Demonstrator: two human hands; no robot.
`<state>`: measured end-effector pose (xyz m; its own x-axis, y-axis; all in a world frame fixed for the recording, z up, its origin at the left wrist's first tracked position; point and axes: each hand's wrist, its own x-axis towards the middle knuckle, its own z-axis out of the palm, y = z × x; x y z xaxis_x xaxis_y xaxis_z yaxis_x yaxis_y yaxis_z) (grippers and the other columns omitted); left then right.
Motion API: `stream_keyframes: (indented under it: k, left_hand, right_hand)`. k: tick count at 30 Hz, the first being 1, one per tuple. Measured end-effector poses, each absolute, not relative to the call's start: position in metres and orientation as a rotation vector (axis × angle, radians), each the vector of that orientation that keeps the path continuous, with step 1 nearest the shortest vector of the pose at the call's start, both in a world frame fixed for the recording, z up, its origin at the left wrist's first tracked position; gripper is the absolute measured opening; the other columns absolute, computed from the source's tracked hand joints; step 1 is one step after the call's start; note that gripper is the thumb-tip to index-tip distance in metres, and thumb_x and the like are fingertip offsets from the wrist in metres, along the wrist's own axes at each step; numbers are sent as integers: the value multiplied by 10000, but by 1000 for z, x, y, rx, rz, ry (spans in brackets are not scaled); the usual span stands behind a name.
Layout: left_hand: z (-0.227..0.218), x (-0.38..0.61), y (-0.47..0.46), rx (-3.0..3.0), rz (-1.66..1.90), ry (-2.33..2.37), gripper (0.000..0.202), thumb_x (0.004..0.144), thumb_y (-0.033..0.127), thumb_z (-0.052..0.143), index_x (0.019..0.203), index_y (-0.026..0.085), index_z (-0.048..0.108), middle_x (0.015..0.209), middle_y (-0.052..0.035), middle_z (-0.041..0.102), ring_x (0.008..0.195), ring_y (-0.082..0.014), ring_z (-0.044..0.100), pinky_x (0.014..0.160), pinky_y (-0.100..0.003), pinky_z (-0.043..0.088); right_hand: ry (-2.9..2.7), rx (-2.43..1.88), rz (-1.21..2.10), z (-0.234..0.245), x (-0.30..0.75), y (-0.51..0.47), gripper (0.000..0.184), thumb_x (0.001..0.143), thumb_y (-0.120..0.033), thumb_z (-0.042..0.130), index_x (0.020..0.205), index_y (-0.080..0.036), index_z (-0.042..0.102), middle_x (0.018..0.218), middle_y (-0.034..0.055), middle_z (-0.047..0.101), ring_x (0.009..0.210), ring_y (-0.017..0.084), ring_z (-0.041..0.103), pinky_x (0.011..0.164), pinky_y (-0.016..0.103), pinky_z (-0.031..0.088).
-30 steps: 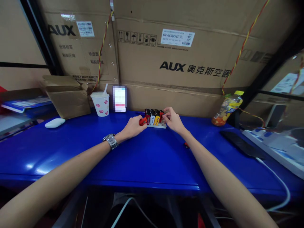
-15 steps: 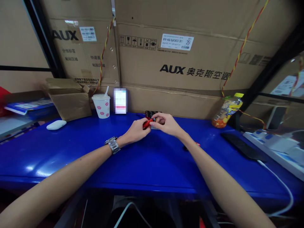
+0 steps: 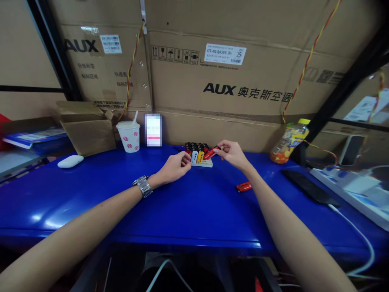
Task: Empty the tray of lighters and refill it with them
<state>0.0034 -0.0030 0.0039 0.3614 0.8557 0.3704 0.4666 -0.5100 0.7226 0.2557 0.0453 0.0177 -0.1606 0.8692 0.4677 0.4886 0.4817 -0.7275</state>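
A white tray (image 3: 207, 164) holds several upright lighters (image 3: 196, 147) with black tops, a white one and a yellow one (image 3: 200, 157) in its front row. My right hand (image 3: 232, 154) pinches a red lighter (image 3: 212, 153) between thumb and fingers, tilted over the tray's right part. At the tray's left end is my left hand (image 3: 179, 165), its fingers loosely curled with a gap at the thumb; whether it touches the tray I cannot tell. Another red lighter (image 3: 244, 186) lies on the blue table beside my right forearm.
A paper cup with a straw (image 3: 129, 137) and a lit phone (image 3: 153, 130) stand at the back left. A white case (image 3: 70, 161) lies further left. To the right are a drink bottle (image 3: 288, 142), a black phone on a cable (image 3: 305, 186) and a power strip (image 3: 349, 194). Cardboard (image 3: 182, 93) walls the back.
Both hands were together on a red lighter in front of the tray. Now they are apart: my right hand has moved right with a red lighter, and my left hand has let go.
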Motion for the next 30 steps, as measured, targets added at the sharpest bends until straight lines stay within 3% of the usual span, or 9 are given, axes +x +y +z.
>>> stream_keyframes:
  k: [9, 15, 18, 23, 25, 30]
  left_hand:
    - [0, 4, 0, 2168, 994, 1152, 123, 753, 216, 523, 868, 172, 520, 799, -52, 657, 650, -131, 611, 611, -245, 479]
    - [-1, 0, 2, 2225, 1012, 1152, 105, 766, 218, 522, 860, 175, 539, 792, -46, 660, 665, -135, 606, 617, -250, 467]
    - [0, -3, 4, 2259, 1022, 1175, 101, 769, 208, 519, 858, 174, 552, 795, -45, 666, 662, -135, 602, 617, -252, 457]
    - [-3, -8, 9, 2317, 1041, 1193, 118, 783, 201, 513, 881, 168, 571, 783, -45, 668, 657, -137, 601, 614, -252, 447]
    - [-5, -9, 11, 2333, 1033, 1191, 112, 786, 198, 513, 875, 167, 574, 782, -46, 668, 659, -138, 601, 613, -252, 445]
    - [-8, -8, 13, 2362, 1005, 1178, 104, 792, 211, 517, 871, 168, 569, 753, -36, 664, 639, -133, 597, 596, -244, 439]
  right_hand:
    - [-1910, -1198, 435, 18, 238, 40, 338, 738, -371, 651, 1009, -183, 573, 706, 12, 655, 509, 116, 537, 532, 266, 428]
    - [-2296, -1446, 596, 63, 266, 15, 199, 619, -267, 702, 791, -179, 655, 635, 29, 660, 528, 154, 582, 521, 280, 439]
    - [-2449, -1522, 684, 70, 287, -2, 263, 560, -215, 713, 822, -218, 692, 738, 49, 698, 623, 188, 624, 540, 295, 474]
    - [-2572, -1655, 469, 54, 321, -30, 404, 492, -97, 671, 859, -265, 694, 890, 77, 686, 767, 233, 637, 618, 320, 490]
    - [-2579, -1740, 491, 47, 325, -37, 414, 487, -78, 658, 857, -259, 688, 887, 74, 677, 750, 220, 621, 628, 317, 479]
    - [-2615, -1596, 528, 36, 302, -34, 224, 579, -101, 573, 782, -196, 592, 734, 26, 627, 644, 149, 544, 603, 282, 428]
